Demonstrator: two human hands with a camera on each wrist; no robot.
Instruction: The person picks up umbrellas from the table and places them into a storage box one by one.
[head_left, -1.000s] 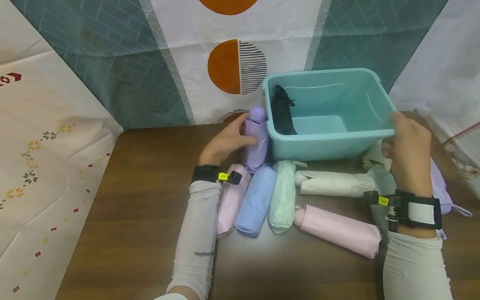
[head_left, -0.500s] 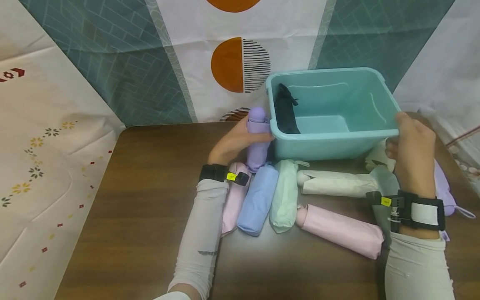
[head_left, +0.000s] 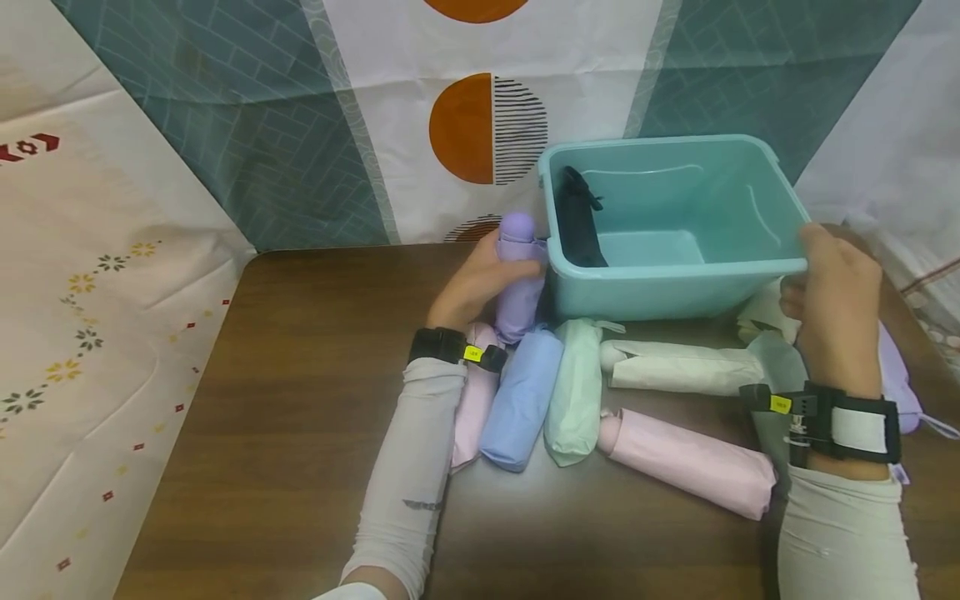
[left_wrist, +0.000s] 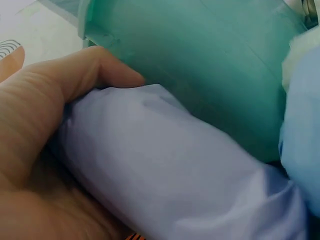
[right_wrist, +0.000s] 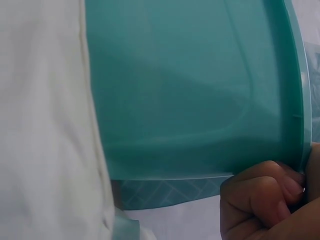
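My left hand [head_left: 472, 283] grips a folded purple umbrella [head_left: 519, 287], upright against the left end of a teal plastic bin [head_left: 675, 292]. In the left wrist view the thumb and palm wrap the purple umbrella [left_wrist: 150, 150], with the bin wall [left_wrist: 200, 55] right behind it. My right hand [head_left: 840, 292] holds the bin's front right corner by the rim; the right wrist view shows its fingers [right_wrist: 260, 195] curled at the rim. Inside the bin, a black folded umbrella [head_left: 579, 225] leans along the left wall.
Several folded umbrellas lie before the bin: a pink one [head_left: 474, 400], a blue one [head_left: 522, 400], a mint green one [head_left: 573, 392], a cream one [head_left: 682, 367] and another pink one [head_left: 693, 462]. A lilac one [head_left: 896, 375] lies beyond the right wrist. Patterned cloth [head_left: 360, 108] hangs behind the table [head_left: 300, 400].
The whole scene has shifted slightly right in the head view. My left thumb has moved further across the purple umbrella, which stays beside the bin; my right hand keeps its hold on the rim.
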